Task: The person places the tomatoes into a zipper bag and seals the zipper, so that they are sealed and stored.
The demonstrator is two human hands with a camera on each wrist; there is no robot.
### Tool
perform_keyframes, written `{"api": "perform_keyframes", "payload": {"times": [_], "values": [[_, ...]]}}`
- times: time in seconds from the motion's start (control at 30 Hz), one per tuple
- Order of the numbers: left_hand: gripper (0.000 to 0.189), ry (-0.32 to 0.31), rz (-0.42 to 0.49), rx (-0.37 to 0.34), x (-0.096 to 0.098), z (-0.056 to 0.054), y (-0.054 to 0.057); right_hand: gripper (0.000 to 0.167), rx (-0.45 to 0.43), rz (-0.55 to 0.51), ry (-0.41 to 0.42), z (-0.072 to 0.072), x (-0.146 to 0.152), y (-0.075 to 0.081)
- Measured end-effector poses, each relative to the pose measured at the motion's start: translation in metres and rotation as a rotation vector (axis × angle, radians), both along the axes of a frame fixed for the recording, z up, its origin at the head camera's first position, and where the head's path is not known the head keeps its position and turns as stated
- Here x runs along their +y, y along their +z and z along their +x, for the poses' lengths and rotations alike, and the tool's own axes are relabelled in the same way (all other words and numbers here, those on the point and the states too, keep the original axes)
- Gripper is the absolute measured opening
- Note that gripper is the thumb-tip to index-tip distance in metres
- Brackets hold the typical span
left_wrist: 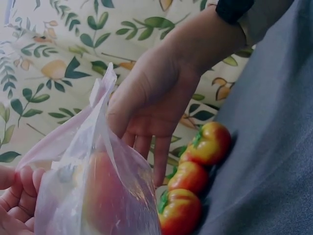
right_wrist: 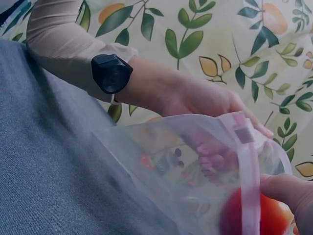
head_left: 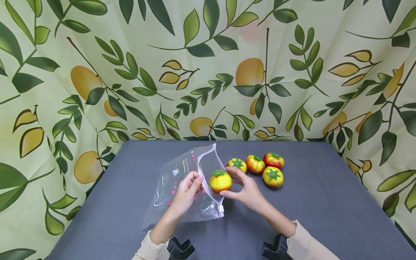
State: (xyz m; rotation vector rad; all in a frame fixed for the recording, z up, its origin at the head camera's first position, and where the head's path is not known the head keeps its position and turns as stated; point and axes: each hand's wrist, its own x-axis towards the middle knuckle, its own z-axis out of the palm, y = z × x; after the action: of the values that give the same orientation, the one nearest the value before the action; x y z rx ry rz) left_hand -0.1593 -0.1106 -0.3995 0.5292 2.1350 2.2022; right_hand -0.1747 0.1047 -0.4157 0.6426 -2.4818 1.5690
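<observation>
A clear plastic zipper bag [head_left: 190, 209] with a pink-edged mouth and printed pictures lies slantwise above the table in the head view. My left hand [head_left: 184, 193] pinches one side of its mouth between thumb and fingers. At the opening is a yellow-red tomato [head_left: 221, 182] with a green leafy top, held by my right hand [head_left: 250, 193] between thumb and fingertips. In the right wrist view the tomato [right_wrist: 276, 215] shows red, partly behind the pink zipper strip [right_wrist: 250, 181]. The left wrist view shows it blurred through the bag [left_wrist: 134, 210].
Behind my right hand stand several more tomatoes [head_left: 273, 177] in a close group on the grey-blue table [head_left: 325, 209]. A white slider [head_left: 221, 209] sits at the near end of the bag's zipper. Leaf-patterned cloth [head_left: 208, 90] hangs behind the table.
</observation>
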Motion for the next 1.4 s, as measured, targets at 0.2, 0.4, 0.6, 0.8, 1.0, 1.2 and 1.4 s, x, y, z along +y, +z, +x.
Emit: {"api": "perform_keyframes", "payload": {"times": [0.2, 0.4, 0.6, 0.8, 1.0, 1.2, 1.4], "values": [[0.025, 0.024, 0.020, 0.011, -0.001, 0.001, 0.001, 0.067, -0.020, -0.040, 0.022, -0.001, 0.000, -0.001], [0.023, 0.043, -0.025, 0.047, 0.001, 0.001, 0.001, 0.066, -0.023, -0.048, 0.027, -0.001, 0.000, -0.003], [0.021, 0.087, -0.037, 0.098, 0.001, 0.002, 0.002, 0.058, -0.041, -0.067, 0.020, -0.002, 0.000, -0.007], [0.021, 0.088, -0.018, 0.119, 0.000, 0.001, 0.001, 0.044, -0.126, -0.038, -0.012, -0.002, 0.002, -0.012], [0.021, 0.077, -0.076, 0.094, -0.001, 0.001, 0.002, 0.042, -0.122, -0.034, -0.016, -0.003, 0.004, -0.014], [0.020, 0.087, -0.097, 0.090, -0.004, 0.003, 0.006, 0.041, -0.119, -0.053, -0.024, -0.003, 0.004, -0.013], [0.019, 0.096, -0.070, 0.151, -0.005, 0.002, 0.007, 0.042, -0.136, -0.078, -0.035, -0.004, 0.006, -0.015]]}}
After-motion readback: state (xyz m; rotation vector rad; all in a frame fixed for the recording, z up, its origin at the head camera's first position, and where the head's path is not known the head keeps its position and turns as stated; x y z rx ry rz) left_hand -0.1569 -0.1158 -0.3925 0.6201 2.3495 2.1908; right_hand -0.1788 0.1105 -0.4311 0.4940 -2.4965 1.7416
